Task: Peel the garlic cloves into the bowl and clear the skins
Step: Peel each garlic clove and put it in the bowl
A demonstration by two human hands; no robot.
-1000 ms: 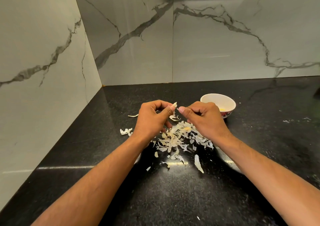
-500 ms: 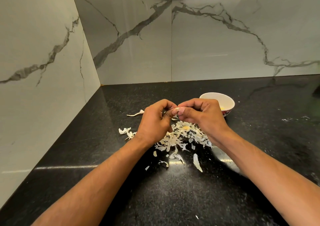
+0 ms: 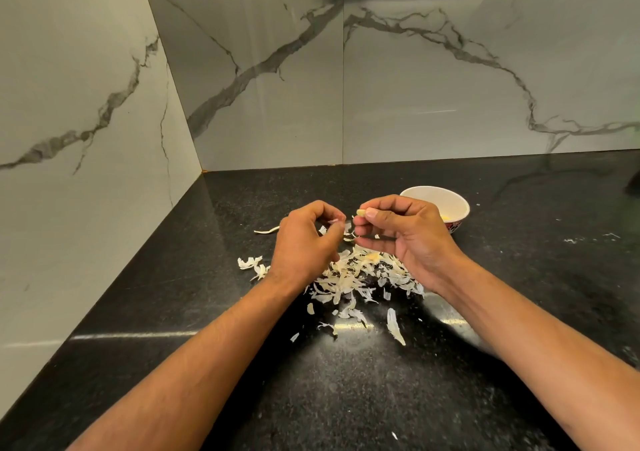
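Head view shows me my right hand point(image 3: 408, 239) pinching a garlic clove point(image 3: 361, 212), my left hand point(image 3: 304, 243) curled pinching a skin scrap point(image 3: 334, 221), above the skins point(image 3: 360, 277); bowl point(image 3: 450, 201) partly hidden.

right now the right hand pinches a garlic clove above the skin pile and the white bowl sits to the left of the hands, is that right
One thing is wrong: the white bowl sits to the right of the hands, just behind the right hand, not to the left. The head view shows it. The rest holds: the right hand pinches a garlic clove above the skin pile.
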